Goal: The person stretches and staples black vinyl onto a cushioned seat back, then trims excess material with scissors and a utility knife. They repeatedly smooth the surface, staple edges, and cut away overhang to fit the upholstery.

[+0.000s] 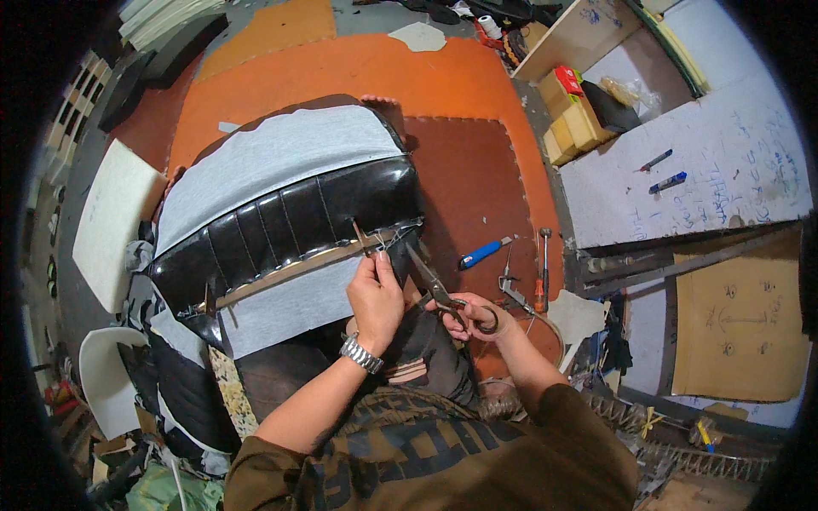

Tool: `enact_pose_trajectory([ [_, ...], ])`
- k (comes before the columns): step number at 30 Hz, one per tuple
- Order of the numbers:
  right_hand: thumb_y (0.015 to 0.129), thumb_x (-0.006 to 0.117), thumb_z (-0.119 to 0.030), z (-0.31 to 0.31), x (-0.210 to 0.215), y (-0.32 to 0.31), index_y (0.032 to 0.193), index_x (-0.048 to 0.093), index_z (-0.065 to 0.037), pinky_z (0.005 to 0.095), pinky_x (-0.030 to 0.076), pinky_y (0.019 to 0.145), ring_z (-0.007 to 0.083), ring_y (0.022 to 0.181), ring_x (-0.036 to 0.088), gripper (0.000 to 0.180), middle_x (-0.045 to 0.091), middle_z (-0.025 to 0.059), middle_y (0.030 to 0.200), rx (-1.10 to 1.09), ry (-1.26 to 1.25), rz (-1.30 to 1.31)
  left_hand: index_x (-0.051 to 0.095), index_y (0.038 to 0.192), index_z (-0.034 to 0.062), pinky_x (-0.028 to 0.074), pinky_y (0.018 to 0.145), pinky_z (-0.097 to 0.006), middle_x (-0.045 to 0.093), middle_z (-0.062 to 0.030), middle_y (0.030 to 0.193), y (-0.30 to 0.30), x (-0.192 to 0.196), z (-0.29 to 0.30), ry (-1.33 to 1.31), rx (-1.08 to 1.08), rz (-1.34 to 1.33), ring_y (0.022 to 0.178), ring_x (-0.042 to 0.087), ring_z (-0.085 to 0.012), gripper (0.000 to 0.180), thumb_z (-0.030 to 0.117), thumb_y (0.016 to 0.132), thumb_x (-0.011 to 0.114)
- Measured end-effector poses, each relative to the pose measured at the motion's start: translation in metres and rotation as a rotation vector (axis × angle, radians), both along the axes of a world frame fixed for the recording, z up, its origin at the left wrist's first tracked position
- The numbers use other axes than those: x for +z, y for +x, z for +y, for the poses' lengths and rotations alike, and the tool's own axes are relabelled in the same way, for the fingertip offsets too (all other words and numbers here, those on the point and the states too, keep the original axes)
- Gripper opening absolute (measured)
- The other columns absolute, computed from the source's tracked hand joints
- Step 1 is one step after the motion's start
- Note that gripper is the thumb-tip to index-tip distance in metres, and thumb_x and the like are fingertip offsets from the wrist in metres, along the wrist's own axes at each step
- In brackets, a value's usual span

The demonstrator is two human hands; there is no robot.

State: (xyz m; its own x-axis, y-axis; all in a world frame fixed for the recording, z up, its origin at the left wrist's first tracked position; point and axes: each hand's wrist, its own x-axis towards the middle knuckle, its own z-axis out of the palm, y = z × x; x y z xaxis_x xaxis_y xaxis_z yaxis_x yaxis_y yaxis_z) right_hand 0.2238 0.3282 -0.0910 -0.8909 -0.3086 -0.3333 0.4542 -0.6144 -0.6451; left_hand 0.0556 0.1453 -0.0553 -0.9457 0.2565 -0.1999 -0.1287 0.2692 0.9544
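A black upholstered seat cover [290, 217] with stitched channels and pale grey fabric [285, 153] lies across my lap. Along its near side runs a narrow brownish bar [294, 274] with a short upright prong at each end. My left hand [377, 302], wearing a metal watch, pinches pale loose threads [385, 242] at the bar's right end. In my right hand [486, 322] are dark-handled scissors [433, 279], fingers through the loops. Their blades point up and left, toward the cover's right corner, apart from the threads. How far the blades are spread is hard to make out.
On the reddish-brown mat [464, 170] to the right lie a blue utility knife [482, 254], an orange-handled screwdriver [540, 294] and a metal tool [513, 289]. White foam [115, 226] stands at left. Farther right, a marked white board [699, 170] carries pens beside yellow foam blocks [579, 128].
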Motion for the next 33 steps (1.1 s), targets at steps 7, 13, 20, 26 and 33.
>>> enact_pose_trajectory([
  [7, 0.096, 0.072, -0.070, 0.007, -0.009, -0.024, 0.150, 0.053, 0.006, 0.0239, 0.042, 0.056, 0.0094, 0.061, 0.051, 0.095, 0.055, 0.0012, 0.079, -0.009, -0.093, -0.020, 0.070, 0.102, -0.0039, 0.052, 0.067, -0.041, 0.071, -0.0207, 0.080, 0.007, 0.013, -0.004, 0.039, -0.052, 0.115, 0.069, 0.067, -0.0278, 0.028, 0.019, 0.113, 0.058],
  [13, 0.095, 0.069, -0.075, 0.011, -0.003, -0.026, 0.144, 0.059, 0.004, 0.0231, 0.039, 0.053, 0.0084, 0.057, 0.048, 0.094, 0.053, 0.0000, 0.075, 0.055, -0.089, 0.001, 0.069, 0.103, -0.0029, 0.052, 0.070, -0.040, 0.071, -0.0183, 0.083, 0.007, 0.011, -0.006, 0.057, -0.068, 0.098, 0.074, 0.069, -0.0272, 0.024, 0.016, 0.113, 0.058],
  [20, 0.099, 0.068, -0.069, 0.010, -0.005, -0.028, 0.140, 0.060, 0.007, 0.0242, 0.040, 0.052, 0.0091, 0.056, 0.049, 0.087, 0.054, 0.0008, 0.075, 0.007, -0.075, -0.041, 0.069, 0.104, -0.0014, 0.052, 0.069, -0.040, 0.068, -0.0168, 0.082, 0.008, 0.007, -0.006, 0.082, -0.032, 0.106, 0.072, 0.066, -0.0293, 0.019, 0.013, 0.111, 0.059],
  [26, 0.102, 0.067, -0.063, 0.014, -0.007, -0.017, 0.140, 0.058, 0.012, 0.0242, 0.043, 0.053, 0.0099, 0.058, 0.051, 0.085, 0.056, 0.0028, 0.077, 0.048, -0.132, 0.005, 0.069, 0.103, -0.0015, 0.052, 0.070, -0.041, 0.067, -0.0167, 0.084, 0.008, 0.010, -0.005, 0.087, -0.038, 0.073, 0.074, 0.065, -0.0305, 0.017, 0.012, 0.111, 0.060],
  [33, 0.097, 0.071, -0.069, 0.009, -0.015, -0.036, 0.138, 0.062, 0.007, 0.0224, 0.040, 0.051, 0.0067, 0.057, 0.049, 0.087, 0.055, 0.0006, 0.074, -0.018, -0.081, -0.030, 0.068, 0.107, -0.0039, 0.053, 0.078, -0.040, 0.070, -0.0188, 0.094, 0.007, 0.009, -0.005, 0.064, -0.082, 0.329, 0.084, 0.069, -0.0323, 0.019, 0.012, 0.111, 0.059],
])
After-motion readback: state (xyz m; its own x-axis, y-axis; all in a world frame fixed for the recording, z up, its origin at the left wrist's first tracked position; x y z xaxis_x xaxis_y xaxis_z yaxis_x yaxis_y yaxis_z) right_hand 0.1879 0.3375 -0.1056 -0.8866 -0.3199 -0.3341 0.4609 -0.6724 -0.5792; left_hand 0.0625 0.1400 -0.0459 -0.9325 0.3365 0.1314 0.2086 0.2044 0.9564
